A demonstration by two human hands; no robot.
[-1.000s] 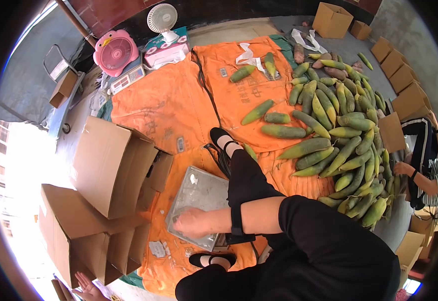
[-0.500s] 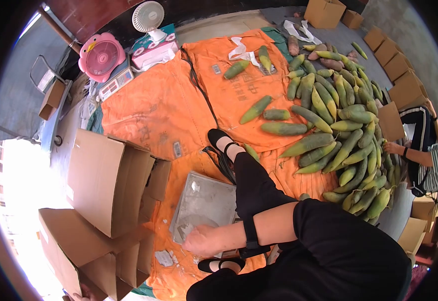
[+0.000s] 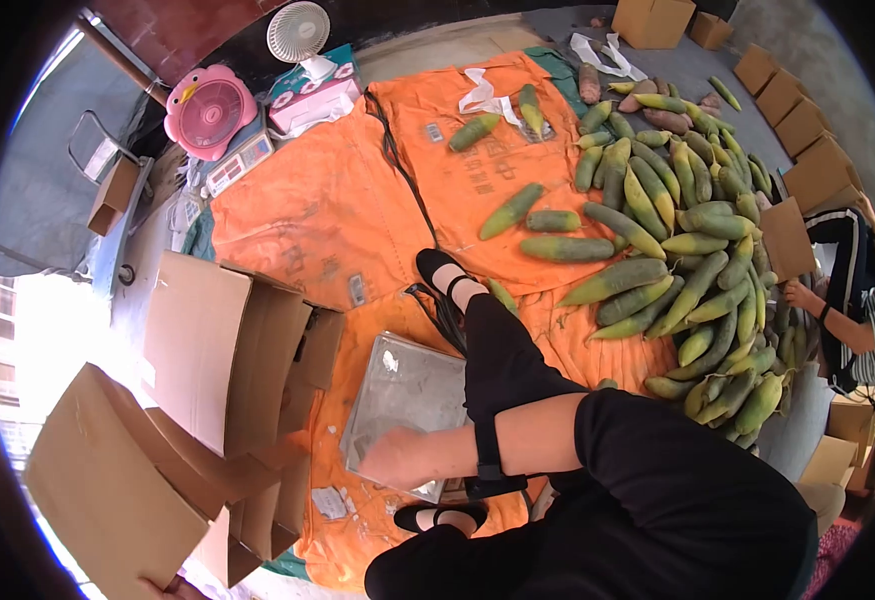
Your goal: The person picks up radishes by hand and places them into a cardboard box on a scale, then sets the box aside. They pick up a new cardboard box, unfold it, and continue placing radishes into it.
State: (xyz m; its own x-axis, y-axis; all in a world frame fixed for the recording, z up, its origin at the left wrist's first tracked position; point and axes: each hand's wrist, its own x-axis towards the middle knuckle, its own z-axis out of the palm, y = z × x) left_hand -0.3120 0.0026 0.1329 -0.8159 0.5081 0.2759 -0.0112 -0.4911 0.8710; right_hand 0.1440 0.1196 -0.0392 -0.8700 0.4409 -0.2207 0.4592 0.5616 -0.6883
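At the bottom left edge, my left hand [image 3: 169, 588] grips the edge of an open cardboard box [image 3: 117, 470], its fingertips over a wide flap. Only part of that hand shows. My right hand [image 3: 392, 460], smeared by motion, reaches across a flat grey metal plate [image 3: 412, 385] and overlaps its lower part. A black band circles the right forearm. A second open cardboard box [image 3: 202, 345] stands on its side just beyond the first, its flaps pointing toward the plate. Small white scraps [image 3: 329, 502] lie beside the plate.
An orange tarp [image 3: 297, 220] covers the floor. A large heap of green radishes [image 3: 697, 290] lies at the right, with a crouching person [image 3: 847, 310] beside it. A pink fan [image 3: 210, 112], white fan [image 3: 298, 38] and scale [image 3: 239, 165] stand at the back. A hand cart [image 3: 122, 200] is left.
The near cardboard box has tilted outward to the left in my left hand, its broad flap turning toward me. My right hand has shifted slightly up and left over the plate.
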